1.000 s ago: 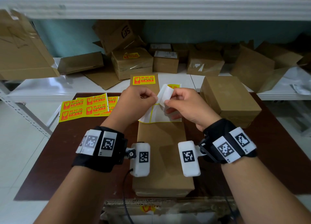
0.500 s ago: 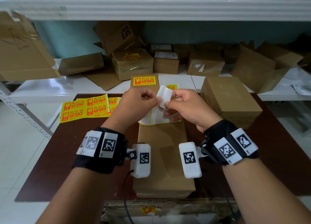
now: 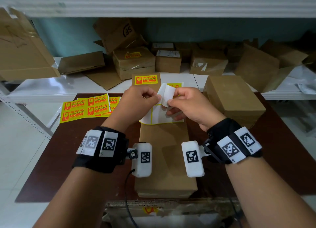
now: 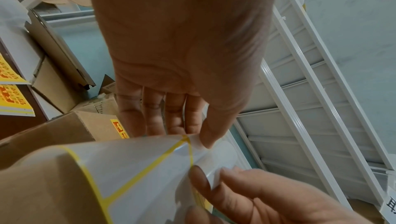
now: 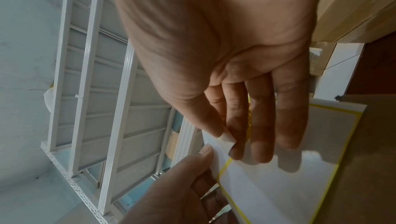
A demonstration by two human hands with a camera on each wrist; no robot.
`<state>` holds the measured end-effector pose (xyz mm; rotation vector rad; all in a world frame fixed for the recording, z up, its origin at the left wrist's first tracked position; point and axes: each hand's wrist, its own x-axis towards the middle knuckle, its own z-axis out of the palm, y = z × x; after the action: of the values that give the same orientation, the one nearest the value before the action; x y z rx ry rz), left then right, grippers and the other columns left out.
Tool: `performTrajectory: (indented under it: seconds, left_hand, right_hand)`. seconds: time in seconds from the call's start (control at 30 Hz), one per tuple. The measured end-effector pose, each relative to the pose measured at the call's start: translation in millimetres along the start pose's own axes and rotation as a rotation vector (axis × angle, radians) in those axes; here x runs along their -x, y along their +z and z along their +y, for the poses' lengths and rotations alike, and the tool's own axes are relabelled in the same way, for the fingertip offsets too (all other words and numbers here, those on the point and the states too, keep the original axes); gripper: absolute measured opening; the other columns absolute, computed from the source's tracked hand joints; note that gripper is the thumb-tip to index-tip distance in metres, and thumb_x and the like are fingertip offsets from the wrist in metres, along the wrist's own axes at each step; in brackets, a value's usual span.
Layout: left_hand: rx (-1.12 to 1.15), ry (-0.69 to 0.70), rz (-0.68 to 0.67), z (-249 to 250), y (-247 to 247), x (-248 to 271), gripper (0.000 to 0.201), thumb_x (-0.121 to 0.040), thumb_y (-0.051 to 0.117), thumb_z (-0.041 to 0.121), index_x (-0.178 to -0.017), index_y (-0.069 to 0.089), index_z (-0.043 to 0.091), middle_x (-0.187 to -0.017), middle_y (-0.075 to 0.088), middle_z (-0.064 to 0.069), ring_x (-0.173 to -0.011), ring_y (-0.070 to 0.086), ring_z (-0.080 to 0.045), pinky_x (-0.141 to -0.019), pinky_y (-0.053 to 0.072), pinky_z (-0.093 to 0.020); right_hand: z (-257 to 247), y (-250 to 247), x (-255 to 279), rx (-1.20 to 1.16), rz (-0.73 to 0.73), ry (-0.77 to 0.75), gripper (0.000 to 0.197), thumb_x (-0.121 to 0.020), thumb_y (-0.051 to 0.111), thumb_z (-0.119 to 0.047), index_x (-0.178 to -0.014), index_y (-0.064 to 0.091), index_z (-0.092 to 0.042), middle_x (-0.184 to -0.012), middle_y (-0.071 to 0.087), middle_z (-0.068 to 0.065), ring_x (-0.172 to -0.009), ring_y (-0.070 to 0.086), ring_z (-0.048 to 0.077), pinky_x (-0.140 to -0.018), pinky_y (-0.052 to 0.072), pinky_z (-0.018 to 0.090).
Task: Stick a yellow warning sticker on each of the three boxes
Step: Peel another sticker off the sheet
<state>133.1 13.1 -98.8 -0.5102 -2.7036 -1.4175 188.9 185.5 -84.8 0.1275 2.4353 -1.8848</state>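
Both hands held the sticker sheet [image 3: 158,115] over the long box [image 3: 164,159]: left hand [image 3: 136,102] pinched the sheet's upper edge between thumb and fingers, right hand [image 3: 186,102] pinched the curled-back sticker [image 3: 166,94] at its corner, other fingers under the sheet. In both wrist views the sheet showed white cells outlined in yellow, thumb tips meeting near a yellow line. Long box lay lengthwise at mid desk [image 3: 51,159], a yellow label [image 3: 145,79] stuck at its far end. Second box [image 3: 234,99] sat just right of the hands, close to the right wrist, its top bare. Spare sticker sheets [image 3: 85,108] lay at the desk's far-left corner, slightly overhanging the edge. Bare desk surface showed either side of the long box. White shelf [image 3: 51,87] with loose cartons [image 3: 133,61] stood behind the desk.
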Motion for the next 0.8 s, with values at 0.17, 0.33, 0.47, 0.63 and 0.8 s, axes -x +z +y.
performTrajectory:
  seconds: [0.17,0.33,0.47,0.63,0.8]
  left_hand:
    - [-0.018,0.007,-0.002,1.2,-0.7,0.7,0.016,-0.091,0.069,0.031,-0.086,0.075,0.016,-0.079,0.067,0.005,-0.068,0.054,-0.004,-0.061,0.041,-0.021]
    - [0.012,0.004,0.003,0.0,-1.6,0.6,0.015,-0.09,0.07,0.03,-0.084,0.074,0.016,-0.078,0.068,0.003,-0.067,0.054,-0.007,-0.065,0.044,-0.026]
    - [0.03,-0.004,0.009,-0.3,-2.0,0.8,0.015,-0.09,0.071,0.029,-0.081,0.073,0.017,-0.07,0.062,0.009,-0.061,0.051,-0.005,-0.061,0.041,-0.024]
    - [0.043,-0.005,-0.002,-0.4,-3.9,1.3,0.017,-0.091,0.07,0.029,-0.083,0.074,0.014,-0.072,0.064,0.003,-0.061,0.051,-0.008,-0.06,0.042,-0.024]
    - [0.067,-0.023,-0.009,-0.3,-6.3,2.0,0.017,-0.091,0.069,0.028,-0.083,0.073,0.014,-0.07,0.063,0.003,-0.06,0.051,-0.009,-0.06,0.042,-0.025]
  right_hand:
    - [0.2,-0.2,-0.2,0.007,0.002,-0.001,0.014,-0.096,0.059,-0.006,-0.094,0.069,-0.016,-0.091,0.079,0.008,-0.075,0.073,0.02,-0.066,0.058,0.034]
    - [1.1,-2.0,-0.9,0.02,0.006,-0.001,0.013,-0.096,0.059,-0.006,-0.101,0.069,-0.012,-0.095,0.078,0.013,-0.077,0.073,0.022,-0.069,0.058,0.035]
    - [1.1,-4.0,-1.0,0.019,0.015,-0.001,0.014,-0.096,0.058,-0.004,-0.099,0.069,-0.012,-0.096,0.077,0.015,-0.077,0.073,0.023,-0.069,0.057,0.036]
    - [0.3,-4.4,-0.2,0.006,0.021,0.004,0.015,-0.096,0.057,-0.002,-0.096,0.068,-0.012,-0.098,0.076,0.019,-0.077,0.072,0.024,-0.067,0.055,0.033]
    - [1.5,-5.9,-1.2,0.0,0.034,0.005,0.013,-0.095,0.058,-0.002,-0.095,0.068,-0.01,-0.096,0.076,0.018,-0.076,0.071,0.024,-0.066,0.055,0.033]
